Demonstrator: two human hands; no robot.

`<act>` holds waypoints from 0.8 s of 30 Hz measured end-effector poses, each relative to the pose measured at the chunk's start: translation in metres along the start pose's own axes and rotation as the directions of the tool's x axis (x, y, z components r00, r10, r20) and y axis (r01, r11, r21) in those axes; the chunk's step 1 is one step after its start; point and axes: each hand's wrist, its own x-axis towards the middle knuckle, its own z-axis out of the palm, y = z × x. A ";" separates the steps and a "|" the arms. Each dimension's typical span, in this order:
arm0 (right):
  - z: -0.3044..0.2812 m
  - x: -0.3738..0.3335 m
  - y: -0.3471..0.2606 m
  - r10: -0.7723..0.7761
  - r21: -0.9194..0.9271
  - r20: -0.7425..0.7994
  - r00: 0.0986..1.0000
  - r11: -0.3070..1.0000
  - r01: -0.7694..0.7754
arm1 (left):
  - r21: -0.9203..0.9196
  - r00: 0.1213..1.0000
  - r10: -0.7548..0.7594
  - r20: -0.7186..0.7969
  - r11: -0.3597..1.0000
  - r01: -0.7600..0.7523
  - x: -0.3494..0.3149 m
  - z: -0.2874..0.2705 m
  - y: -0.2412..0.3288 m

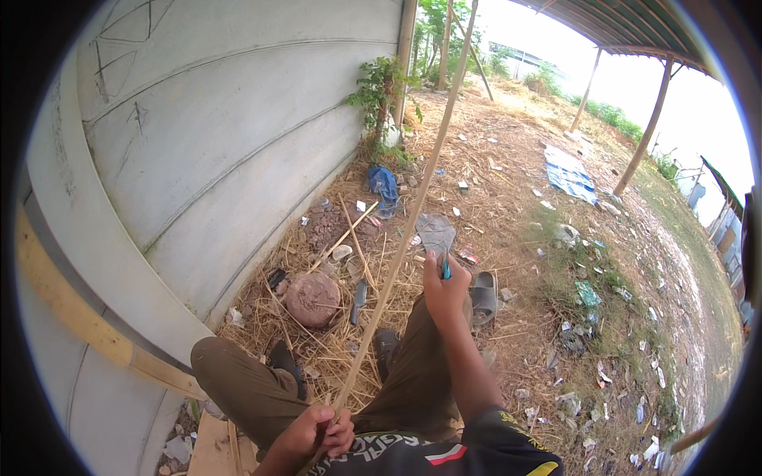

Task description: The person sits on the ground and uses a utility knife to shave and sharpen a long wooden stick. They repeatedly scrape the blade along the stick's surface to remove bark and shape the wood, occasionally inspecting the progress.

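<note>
My left hand (319, 431) is closed around the lower end of a long, thin bamboo strip (403, 238), close to my lap. The strip slants up and away from me, past the top of the view. To its right, above my knee, my right hand (446, 287) is wrapped around a small tool with a teal handle (446, 267); its exact kind is not clear. The right hand stays apart from the strip. On the ground between my feet and the wall sits a round reddish-brown block (312, 300), and beside it lies a dark flat blade (359, 302).
A pale panel wall (238, 127) rises on the left. Ahead lie thin sticks (343, 236), a blue cloth (383, 189), a grey cloth (436, 233) and a grey sandal (483, 298). Wooden posts (644, 131) hold up a roof at right. Straw and litter cover the ground.
</note>
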 end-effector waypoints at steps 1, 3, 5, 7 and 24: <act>-0.001 -0.019 -0.014 -0.006 0.002 -0.006 1.000 1.000 0.006 | -0.033 1.000 0.023 -0.005 0.999 -0.023 0.011 -0.005 0.001; 0.004 -0.054 -0.034 -0.192 -0.022 0.054 0.980 0.981 0.194 | -0.082 0.998 0.047 -0.037 0.995 -0.050 0.028 -0.007 0.008; 0.011 -0.080 -0.044 -0.301 -0.076 0.132 0.944 0.947 0.312 | -0.047 0.994 0.065 -0.089 0.996 -0.070 0.039 0.002 0.017; 0.012 -0.096 -0.050 -0.338 -0.165 0.231 0.912 0.910 0.380 | 0.057 0.985 0.105 -0.136 0.994 -0.098 0.047 0.016 0.019; 0.026 -0.042 0.012 -0.286 -0.452 0.207 0.936 0.820 0.351 | 0.896 0.700 0.572 -0.427 0.165 0.412 0.070 0.052 -0.006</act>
